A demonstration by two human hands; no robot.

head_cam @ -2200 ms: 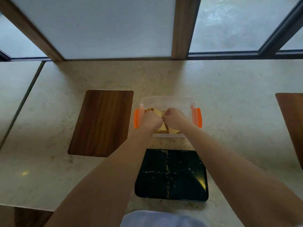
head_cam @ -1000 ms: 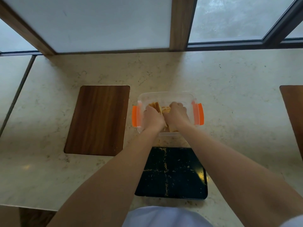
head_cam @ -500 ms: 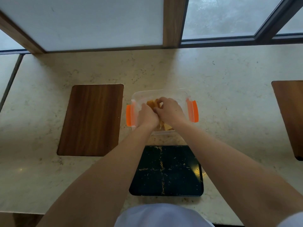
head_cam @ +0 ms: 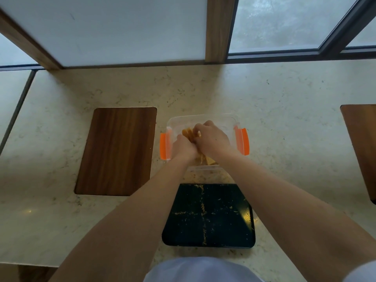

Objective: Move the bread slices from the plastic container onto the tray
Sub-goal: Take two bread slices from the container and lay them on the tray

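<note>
1. While our fingers curl inside the plastic container (head_cam: 203, 119), the right hand (head_cam: 211, 139) has slid further left over the bread slices (head_cam: 188, 132), closing on them; the left hand (head_cam: 183, 148) grips from the near side.
2. Since the slices sit bunched upright between both hands, we judge the lift is about to start.
3. Beyond the container's near wall, the crumb-dusted tray (head_cam: 207, 215) lies empty just below.
4. Orange clips (head_cam: 242, 141) flank our wrists; the wooden board (head_cam: 116, 151) stays clear leftward.
</note>
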